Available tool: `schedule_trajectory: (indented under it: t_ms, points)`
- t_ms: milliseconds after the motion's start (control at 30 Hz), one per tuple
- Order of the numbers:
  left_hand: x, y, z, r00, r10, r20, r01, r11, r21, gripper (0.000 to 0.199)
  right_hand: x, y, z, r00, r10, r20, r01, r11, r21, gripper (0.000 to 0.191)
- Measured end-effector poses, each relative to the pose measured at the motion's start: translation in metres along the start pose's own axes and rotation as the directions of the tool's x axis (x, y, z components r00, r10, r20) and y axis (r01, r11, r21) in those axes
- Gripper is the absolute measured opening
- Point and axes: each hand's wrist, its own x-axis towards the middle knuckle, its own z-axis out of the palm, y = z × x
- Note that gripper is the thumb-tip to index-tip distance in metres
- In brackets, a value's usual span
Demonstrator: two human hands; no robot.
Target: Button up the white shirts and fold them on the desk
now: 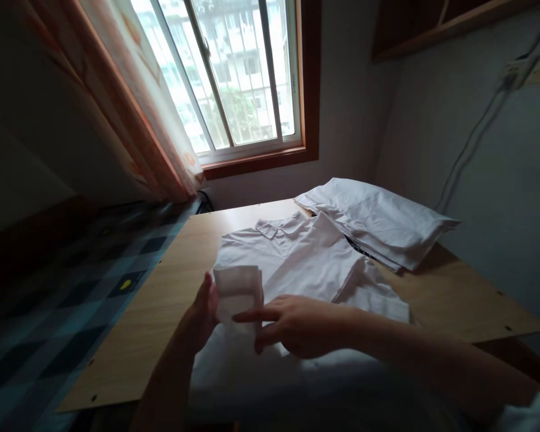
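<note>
- Set underneath: pale wooden board [162,312].
- Spread across its near middle: white shirt [292,258].
- Laid just beyond, to the right: folded white clothing [378,216].
- Reaching across folded white fabric [237,285], narrowly spread: right hand [301,324]. Cannot tell if gripping.
- Closed on fabric's left edge: left hand [204,315].
- Held up over shirt's left side: same fabric.
</note>
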Motion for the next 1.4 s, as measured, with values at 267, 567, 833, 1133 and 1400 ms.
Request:
schedule_trajectory:
  t_ms: [267, 567, 833, 1133, 1400]
  points:
    - [-0.064, -0.054, -0.020, 0.867, 0.404, -0.291, -0.208, 0.825, 0.526, 0.079, -0.083, 0.020, -0.014, 0.958, 0.284, -0.033, -0.268, 0.933, 0.240, 0.031]
    - [-0.085, -0.052, 0.016, 0.785, 0.554, -0.276, -0.001, 0.448, 0.894, 0.068, -0.176, 0.085, -0.017, 0.664, 0.612, -0.431, -0.732, 0.414, -0.541, 0.045]
    - [-0.058, -0.026, 0.027, 0.895, 0.371, -0.246, 0.119, 0.333, 0.935, 0.054, -0.156, 0.102, -0.017, 0.529, 0.726, -0.441, -0.837, 0.357, -0.415, 0.028]
    - [-0.060, -0.040, 0.054, 0.822, 0.568, 0.042, -0.201, 0.220, 0.955, 0.056, -0.160, 0.108, -0.009, 0.483, 0.730, -0.483, -0.866, 0.316, -0.389, 0.037]
    - [-0.068, -0.036, 0.039, 0.941, 0.335, -0.040, -0.130, 0.469, 0.874, 0.065, -0.162, 0.111, -0.007, 0.473, 0.718, -0.510, -0.874, 0.313, -0.371, 0.042]
